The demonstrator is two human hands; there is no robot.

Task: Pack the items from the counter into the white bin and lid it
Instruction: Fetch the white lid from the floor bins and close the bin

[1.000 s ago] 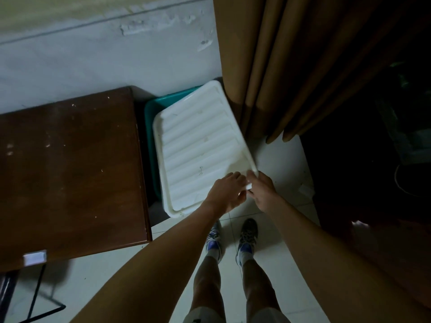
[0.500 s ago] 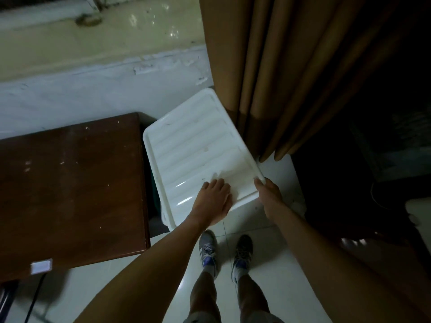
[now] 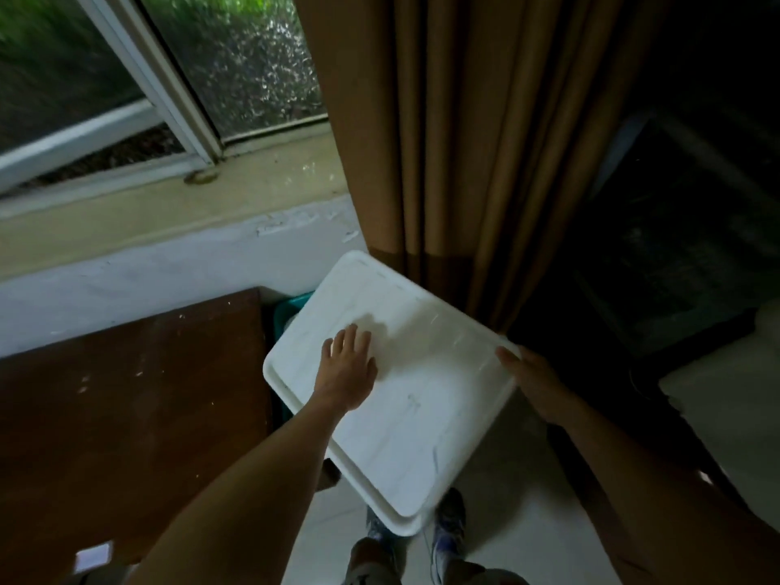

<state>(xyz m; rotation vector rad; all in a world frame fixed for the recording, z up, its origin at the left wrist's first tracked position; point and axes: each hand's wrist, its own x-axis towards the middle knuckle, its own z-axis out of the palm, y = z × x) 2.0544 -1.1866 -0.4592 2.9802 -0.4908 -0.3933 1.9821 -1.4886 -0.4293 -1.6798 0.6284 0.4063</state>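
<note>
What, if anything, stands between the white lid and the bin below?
Nothing visible does. The left hand lies flat on the white lid; the right hand grips its right edge. A white rim, probably the bin's, shows just under the lid's near corner; a teal container peeks out at left. The bin's inside is hidden.

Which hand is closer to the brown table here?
Left. The left hand lies flat on the lid, just right of the table; the right hand holds the lid's far edge, farther from it.

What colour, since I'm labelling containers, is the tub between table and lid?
Teal; the tub's corner shows left of the lid in the head view.
</note>
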